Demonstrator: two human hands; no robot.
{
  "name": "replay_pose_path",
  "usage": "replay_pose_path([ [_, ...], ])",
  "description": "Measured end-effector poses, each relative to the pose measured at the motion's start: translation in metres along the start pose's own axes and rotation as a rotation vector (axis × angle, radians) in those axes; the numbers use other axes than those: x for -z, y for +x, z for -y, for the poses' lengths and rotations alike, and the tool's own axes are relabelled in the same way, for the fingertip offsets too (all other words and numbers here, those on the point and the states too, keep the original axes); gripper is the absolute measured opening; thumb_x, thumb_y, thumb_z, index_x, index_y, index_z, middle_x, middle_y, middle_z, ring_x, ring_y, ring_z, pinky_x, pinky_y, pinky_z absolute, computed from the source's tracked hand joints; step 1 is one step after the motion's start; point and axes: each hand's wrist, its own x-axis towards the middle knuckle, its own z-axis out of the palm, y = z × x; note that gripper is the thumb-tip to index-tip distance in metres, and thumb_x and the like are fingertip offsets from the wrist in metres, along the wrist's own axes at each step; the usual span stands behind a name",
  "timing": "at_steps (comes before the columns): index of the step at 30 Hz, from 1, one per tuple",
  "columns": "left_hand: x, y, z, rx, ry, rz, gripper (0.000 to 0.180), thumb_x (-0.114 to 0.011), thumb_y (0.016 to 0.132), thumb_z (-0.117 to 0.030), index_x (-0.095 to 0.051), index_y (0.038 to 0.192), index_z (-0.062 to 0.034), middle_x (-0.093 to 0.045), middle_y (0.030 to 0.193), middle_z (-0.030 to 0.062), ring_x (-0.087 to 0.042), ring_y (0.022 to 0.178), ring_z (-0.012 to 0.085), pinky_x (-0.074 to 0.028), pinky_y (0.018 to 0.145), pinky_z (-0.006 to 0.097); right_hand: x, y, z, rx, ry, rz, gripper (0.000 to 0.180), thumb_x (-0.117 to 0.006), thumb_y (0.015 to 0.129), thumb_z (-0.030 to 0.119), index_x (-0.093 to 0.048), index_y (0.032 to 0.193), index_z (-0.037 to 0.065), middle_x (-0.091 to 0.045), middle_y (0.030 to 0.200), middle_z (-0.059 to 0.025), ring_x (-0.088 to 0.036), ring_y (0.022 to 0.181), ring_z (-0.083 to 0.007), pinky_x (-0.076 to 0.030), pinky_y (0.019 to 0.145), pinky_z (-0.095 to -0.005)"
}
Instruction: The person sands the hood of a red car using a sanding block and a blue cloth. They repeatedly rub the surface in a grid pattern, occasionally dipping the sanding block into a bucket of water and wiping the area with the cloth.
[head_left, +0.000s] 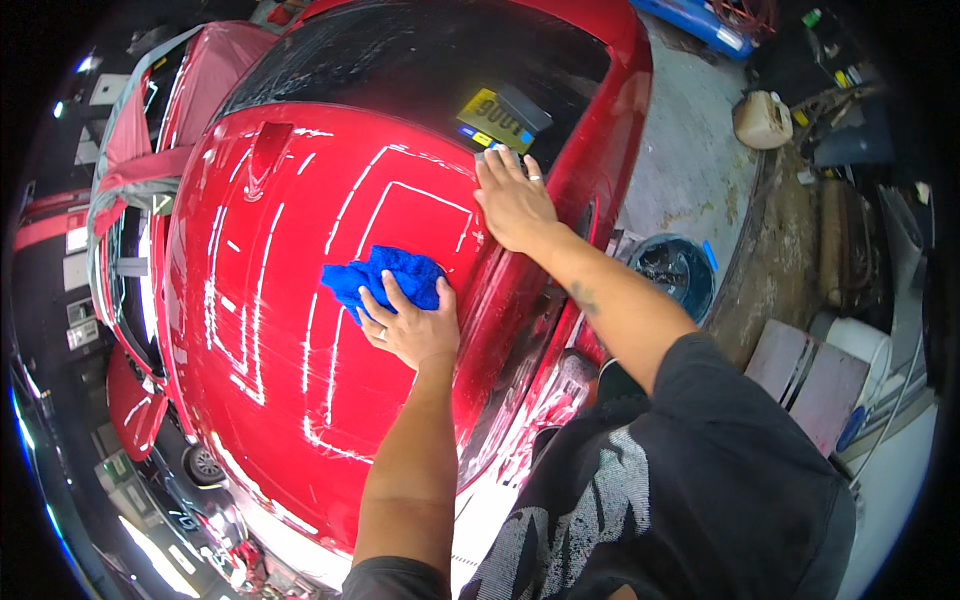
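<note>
A glossy red car roof (290,330) fills the middle of the view and reflects white ceiling lights. My left hand (412,322) presses a crumpled blue cloth (385,277) flat against the roof, fingers curled over the cloth's near edge. My right hand (512,200) rests open and flat on the roof's right edge, just below the dark windscreen (400,60). A yellow sticker (495,118) sits on the glass beside that hand's fingertips. Both hands wear a ring.
A dark bucket (678,272) stands on the concrete floor to the right of the car. A white jug (762,120), a blue item (690,18) and cluttered containers lie farther right. The car's open left door (135,170) shows at the left.
</note>
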Motion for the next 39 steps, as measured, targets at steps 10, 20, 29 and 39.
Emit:
replay_pose_path([
  [10,-0.005,-0.002,0.009,-0.006,-0.067,0.045,0.094,-0.086,0.076,-0.054,-0.051,0.156,-0.0201,-0.034,0.167,0.0235,-0.032,0.15,0.0546,-0.031,0.119,0.071,-0.028,0.063,-0.013,0.485,0.105,0.073,0.062,-0.044,0.115,0.035,-0.037,0.166,0.002,-0.037,0.174,-0.0186,-0.032,0.163,-0.0327,-0.022,0.132,-0.0582],
  [20,-0.009,-0.001,0.015,0.043,-0.102,0.037,0.095,-0.09,0.069,-0.051,-0.051,0.152,-0.0251,-0.032,0.168,0.0214,-0.03,0.151,0.0543,-0.031,0.117,0.076,0.014,-0.007,-0.054,0.606,0.033,0.473,0.068,-0.051,0.113,0.035,-0.031,0.171,0.006,-0.027,0.179,-0.0139,-0.023,0.167,-0.0291,-0.015,0.134,-0.0567],
  [29,-0.01,-0.004,0.018,0.011,-0.124,0.043,0.094,-0.089,0.07,-0.057,-0.053,0.151,-0.0261,-0.035,0.166,0.0214,-0.031,0.149,0.0553,-0.033,0.115,0.076,-0.061,0.246,0.074,0.685,-0.006,0.218,0.061,-0.037,0.117,0.038,-0.034,0.169,0.005,-0.032,0.178,-0.0139,-0.027,0.166,-0.0275,-0.019,0.133,-0.0601],
  [39,-0.01,-0.005,0.02,-0.003,-0.117,0.029,0.095,-0.089,0.071,-0.057,-0.051,0.152,-0.0258,-0.035,0.166,0.0234,-0.033,0.147,0.0557,-0.033,0.116,0.074,-0.06,0.232,0.093,0.637,-0.001,0.212,0.06,-0.039,0.117,0.036,-0.034,0.169,0.006,-0.033,0.177,-0.0124,-0.024,0.166,-0.0268,-0.012,0.135,-0.0567],
])
